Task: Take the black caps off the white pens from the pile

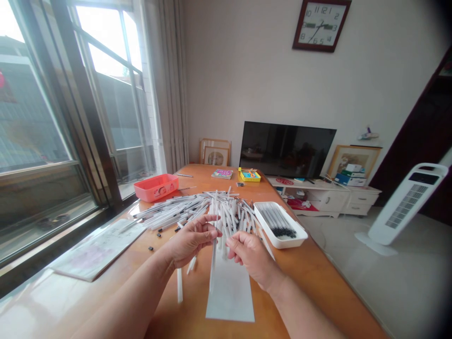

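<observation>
Left fingers (211, 234) pinch tube (212, 263) running fore-aft.

"Can anyone tell what the right hand (249, 254) pinches?"

"No, its curled fingers hide that; the left hand (194, 239) covers part of a clear tube (212, 270)."

"And the white sheet (231, 296)?"

"Its far end is hidden. The yellow box's (250, 178) lettering is too small; both forearms (130, 294) leave the bottom edge."
</observation>
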`<state>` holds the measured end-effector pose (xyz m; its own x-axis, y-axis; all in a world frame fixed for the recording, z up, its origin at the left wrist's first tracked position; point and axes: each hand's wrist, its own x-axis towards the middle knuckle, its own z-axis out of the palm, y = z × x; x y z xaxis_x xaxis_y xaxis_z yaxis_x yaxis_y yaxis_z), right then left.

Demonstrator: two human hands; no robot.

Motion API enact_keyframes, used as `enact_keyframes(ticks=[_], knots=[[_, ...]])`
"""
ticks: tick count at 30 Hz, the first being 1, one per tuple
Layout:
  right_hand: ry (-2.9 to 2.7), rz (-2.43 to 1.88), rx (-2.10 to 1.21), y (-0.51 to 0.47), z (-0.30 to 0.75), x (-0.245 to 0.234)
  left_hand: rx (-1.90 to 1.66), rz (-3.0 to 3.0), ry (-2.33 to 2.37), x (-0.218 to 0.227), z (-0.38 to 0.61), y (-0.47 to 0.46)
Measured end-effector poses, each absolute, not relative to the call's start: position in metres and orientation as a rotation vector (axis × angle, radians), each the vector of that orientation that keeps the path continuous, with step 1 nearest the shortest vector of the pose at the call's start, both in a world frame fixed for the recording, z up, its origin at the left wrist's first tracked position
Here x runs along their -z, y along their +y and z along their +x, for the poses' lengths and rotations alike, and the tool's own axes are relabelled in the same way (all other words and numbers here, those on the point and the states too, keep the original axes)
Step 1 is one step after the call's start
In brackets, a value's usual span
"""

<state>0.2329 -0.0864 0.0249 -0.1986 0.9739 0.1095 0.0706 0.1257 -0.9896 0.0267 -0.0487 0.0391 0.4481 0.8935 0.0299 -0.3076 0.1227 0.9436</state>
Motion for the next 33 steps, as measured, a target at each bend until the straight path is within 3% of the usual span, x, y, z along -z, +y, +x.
enact_keyframes(ticks=[12,25,33], knots=[[-1.699,-1.083,-1.285,-0.094,0.216,-0.016,-1.14,1.224,0.731,-0.038,0.033,-0.046],[-1.741,-1.241,-0.944,-0.083,0.228,-0.008,-1.249,1.279,0.921,-0.053,0.003,-0.043],[-1.847,-1.312,-0.731,-0.086,0.236,-0.012,-1.329,1.268,1.476,-0.046,-0.048,-0.024]])
